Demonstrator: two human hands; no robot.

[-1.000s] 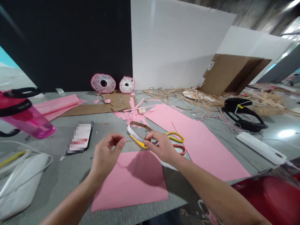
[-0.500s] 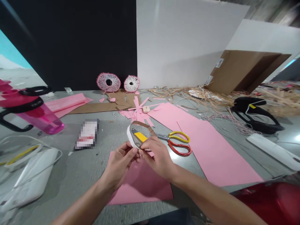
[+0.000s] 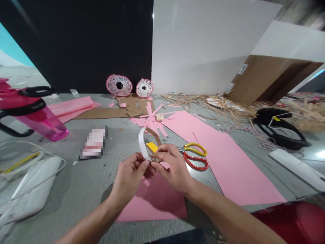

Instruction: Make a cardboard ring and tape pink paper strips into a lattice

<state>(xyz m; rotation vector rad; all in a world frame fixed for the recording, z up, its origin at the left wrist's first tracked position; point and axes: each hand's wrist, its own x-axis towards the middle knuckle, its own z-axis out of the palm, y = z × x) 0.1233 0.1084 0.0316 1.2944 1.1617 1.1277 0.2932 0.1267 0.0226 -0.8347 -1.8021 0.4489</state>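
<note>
The left hand (image 3: 130, 176) and right hand (image 3: 172, 166) are both nearly closed, their fingertips pinching the lower end of a paper loop (image 3: 141, 144). The white-and-brown loop is standing upright between them at lower middle of the frame, with a yellow strip (image 3: 151, 147) showing inside it. Both hands are hovering above a pink sheet (image 3: 152, 203), whose far edge is passing beneath them. The scissors (image 3: 194, 156) are lying just beside the right hand, along the left edge of a larger pink sheet (image 3: 228, 166). To the left, a stretch of grey table (image 3: 76, 183) is showing between the left hand, a blurred phone (image 3: 93, 143) and a white bag (image 3: 33, 183).
</note>
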